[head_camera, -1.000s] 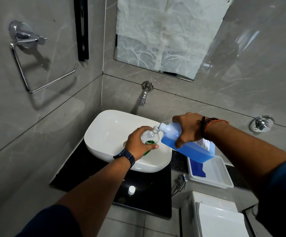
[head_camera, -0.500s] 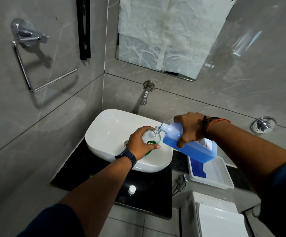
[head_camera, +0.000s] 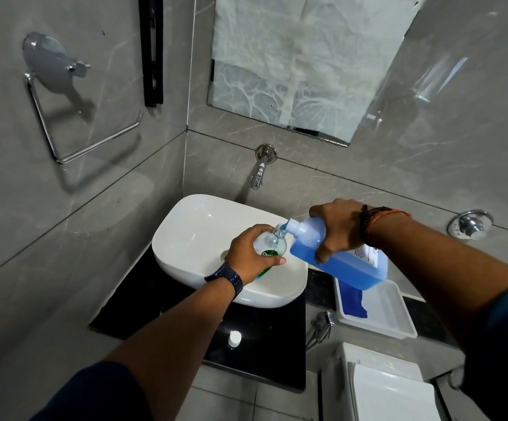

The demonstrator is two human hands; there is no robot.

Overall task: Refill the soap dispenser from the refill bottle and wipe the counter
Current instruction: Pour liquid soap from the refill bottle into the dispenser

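Note:
My left hand (head_camera: 248, 255) grips a small clear soap dispenser bottle (head_camera: 272, 246) with a green label, held over the white basin (head_camera: 192, 235). Its neck is open, with no pump on it. My right hand (head_camera: 338, 227) holds a large refill bottle (head_camera: 347, 262) of blue liquid, tipped down to the left. The white spout of the refill bottle touches the dispenser's neck, and blue liquid shows at the mouth. A small white cap (head_camera: 234, 338) lies on the black counter (head_camera: 265, 338) below the basin. A blue cloth (head_camera: 351, 302) lies in a white tray (head_camera: 389, 317) to the right.
A wall tap (head_camera: 260, 170) juts out above the basin. A chrome towel ring (head_camera: 61, 117) hangs on the left wall, and a chrome knob (head_camera: 470, 224) sits on the right wall. A white toilet tank (head_camera: 389, 390) stands at the lower right. A hose sprayer (head_camera: 321, 325) hangs beside the counter.
Both hands hold nearly the same pose. The whole view has shifted very slightly, and the refill bottle stays tipped at the dispenser's neck.

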